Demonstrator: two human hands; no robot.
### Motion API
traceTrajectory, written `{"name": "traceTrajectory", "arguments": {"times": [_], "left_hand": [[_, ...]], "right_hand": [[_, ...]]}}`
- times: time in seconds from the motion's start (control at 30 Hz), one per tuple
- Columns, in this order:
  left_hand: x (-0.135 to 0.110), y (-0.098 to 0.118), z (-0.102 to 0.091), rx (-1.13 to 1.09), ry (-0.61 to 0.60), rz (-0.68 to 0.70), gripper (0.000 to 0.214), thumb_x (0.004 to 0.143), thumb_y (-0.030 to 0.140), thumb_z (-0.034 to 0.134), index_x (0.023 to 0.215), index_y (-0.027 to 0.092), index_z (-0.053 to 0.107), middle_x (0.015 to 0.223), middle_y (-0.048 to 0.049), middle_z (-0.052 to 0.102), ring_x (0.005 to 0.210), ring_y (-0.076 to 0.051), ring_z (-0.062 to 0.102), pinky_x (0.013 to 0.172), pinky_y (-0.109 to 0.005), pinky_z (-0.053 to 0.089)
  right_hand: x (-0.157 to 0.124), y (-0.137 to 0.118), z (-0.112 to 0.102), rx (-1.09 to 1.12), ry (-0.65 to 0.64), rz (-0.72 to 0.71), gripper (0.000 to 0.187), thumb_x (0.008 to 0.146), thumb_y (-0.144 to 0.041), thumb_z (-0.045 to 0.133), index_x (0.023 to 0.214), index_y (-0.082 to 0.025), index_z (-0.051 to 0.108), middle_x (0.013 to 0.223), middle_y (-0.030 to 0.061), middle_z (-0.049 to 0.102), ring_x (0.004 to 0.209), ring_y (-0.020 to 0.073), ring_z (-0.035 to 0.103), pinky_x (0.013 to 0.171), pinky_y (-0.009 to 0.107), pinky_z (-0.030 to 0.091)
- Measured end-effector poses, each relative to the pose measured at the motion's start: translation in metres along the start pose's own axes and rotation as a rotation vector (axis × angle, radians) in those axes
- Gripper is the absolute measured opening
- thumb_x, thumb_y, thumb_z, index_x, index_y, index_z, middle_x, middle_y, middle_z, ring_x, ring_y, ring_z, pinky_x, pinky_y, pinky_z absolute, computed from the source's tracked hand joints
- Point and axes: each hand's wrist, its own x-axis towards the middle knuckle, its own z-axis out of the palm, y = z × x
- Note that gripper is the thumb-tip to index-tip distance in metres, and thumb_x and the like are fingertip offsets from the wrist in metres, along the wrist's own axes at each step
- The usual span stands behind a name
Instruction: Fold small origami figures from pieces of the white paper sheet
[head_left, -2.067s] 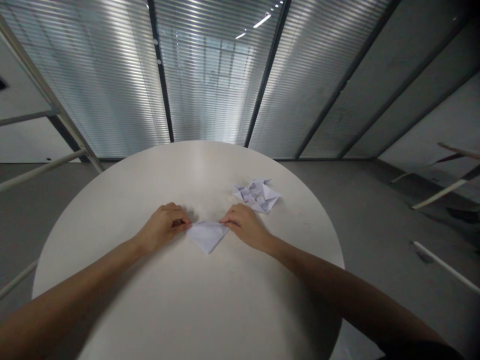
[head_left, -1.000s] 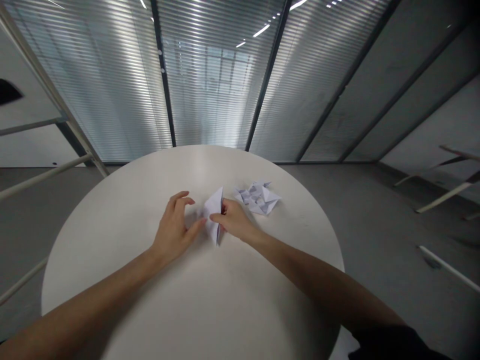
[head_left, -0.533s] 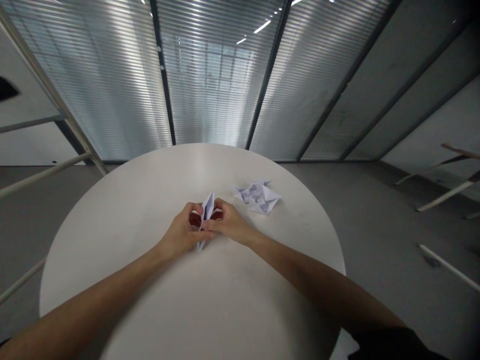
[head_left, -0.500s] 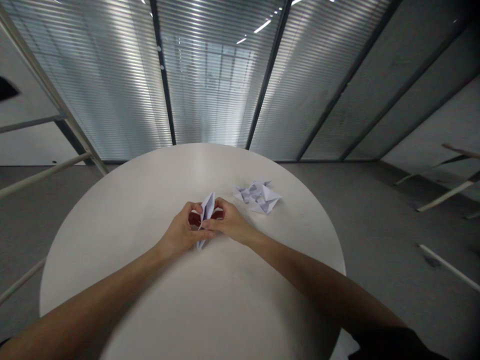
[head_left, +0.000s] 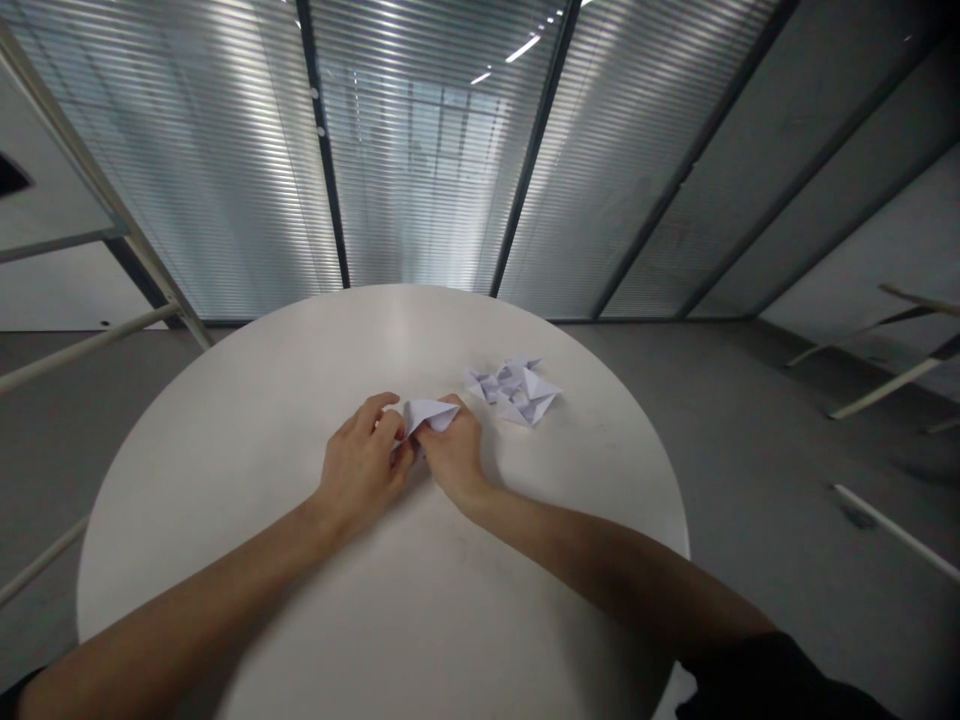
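Note:
A folded white paper piece (head_left: 429, 412) is held between both hands above the round table's middle. My left hand (head_left: 365, 455) grips its left side, with the fingers curled in. My right hand (head_left: 456, 455) pinches the right side; its thumb lies under the upper flap and the other fingertips are partly hidden behind the paper. The lower part of the paper is mostly covered by the hands. Just right of my right hand, several folded white paper pieces (head_left: 517, 390) lie in a loose cluster on the tabletop.
A round white table (head_left: 247, 430) stands before me. Beyond it are glass panels with blinds (head_left: 420, 180). A pale metal frame (head_left: 112, 340) is at the left, and pale chair or table legs (head_left: 892, 390) stand on the grey floor at the right.
The held paper has turned from nearly upright to lying more sideways, its point now toward the right. Both hands have rotated, backs now more toward me. The paper cluster stays put.

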Motion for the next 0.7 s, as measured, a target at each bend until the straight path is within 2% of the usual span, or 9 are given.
{"name": "traceTrajectory", "arguments": {"times": [0.07,0.17,0.3,0.43,0.53,0.6,0.7], "left_hand": [[0.002,-0.003,0.0,0.1,-0.023,-0.002,0.008,0.082,0.024,0.048,0.075,0.02,0.047,0.09,-0.0077,0.062,0.075,-0.021,0.06,0.067,-0.032,0.044],[0.004,-0.008,0.002,0.112,-0.064,-0.123,0.012,0.083,0.029,0.046,0.074,0.021,0.047,0.062,-0.001,0.056,0.056,-0.017,0.054,0.056,-0.028,0.037],[0.006,-0.014,-0.001,-0.009,-0.04,-0.278,0.006,0.081,0.027,0.047,0.084,0.022,0.045,0.056,0.0046,0.052,0.049,-0.014,0.05,0.055,-0.026,0.035],[0.005,-0.025,-0.002,-0.163,-0.051,-0.281,0.028,0.078,0.024,0.05,0.106,0.023,0.043,0.065,0.0046,0.057,0.055,-0.015,0.054,0.057,-0.027,0.039],[0.003,-0.037,0.001,-0.183,-0.091,-0.173,0.025,0.079,0.022,0.052,0.104,0.022,0.05,0.081,-0.0001,0.061,0.062,-0.014,0.056,0.06,-0.027,0.043],[0.001,-0.043,0.002,-0.126,-0.155,-0.01,0.014,0.08,0.018,0.05,0.093,0.021,0.057,0.087,-0.003,0.062,0.071,-0.015,0.058,0.065,-0.028,0.044],[0.002,-0.049,0.0,-0.02,-0.261,0.288,0.016,0.085,0.016,0.048,0.086,0.021,0.063,0.088,-0.005,0.063,0.082,-0.018,0.058,0.074,-0.03,0.043]], "right_hand": [[-0.001,0.0,0.0,-0.049,-0.015,-0.014,0.009,0.068,-0.027,0.057,0.073,-0.022,0.05,0.065,-0.0034,0.057,0.061,0.0139,0.053,0.056,0.024,0.04],[0.0,0.002,-0.002,-0.099,-0.022,-0.059,0.007,0.068,-0.02,0.052,0.073,-0.021,0.049,0.066,-0.0034,0.056,0.06,0.0131,0.053,0.057,0.024,0.041],[0.004,0.009,-0.007,-0.081,-0.067,-0.137,0.013,0.066,-0.015,0.051,0.078,-0.02,0.053,0.073,-0.0023,0.06,0.059,0.0122,0.054,0.058,0.024,0.042],[0.009,0.019,-0.014,-0.046,-0.234,-0.122,0.01,0.071,-0.016,0.053,0.079,-0.02,0.057,0.072,-0.0027,0.062,0.058,0.0114,0.055,0.055,0.022,0.043],[0.011,0.026,-0.023,-0.062,-0.308,-0.201,0.011,0.076,-0.016,0.055,0.083,-0.019,0.063,0.077,-0.0007,0.065,0.061,0.0111,0.057,0.058,0.022,0.045],[0.012,0.03,-0.032,-0.135,-0.355,-0.336,0.013,0.078,-0.013,0.056,0.084,-0.019,0.066,0.083,0.0012,0.067,0.07,0.012,0.06,0.066,0.024,0.046],[0.014,0.036,-0.046,-0.319,-0.475,-0.58,0.016,0.082,-0.013,0.056,0.088,-0.02,0.069,0.095,0.0035,0.07,0.091,0.0153,0.061,0.084,0.029,0.044]]}}
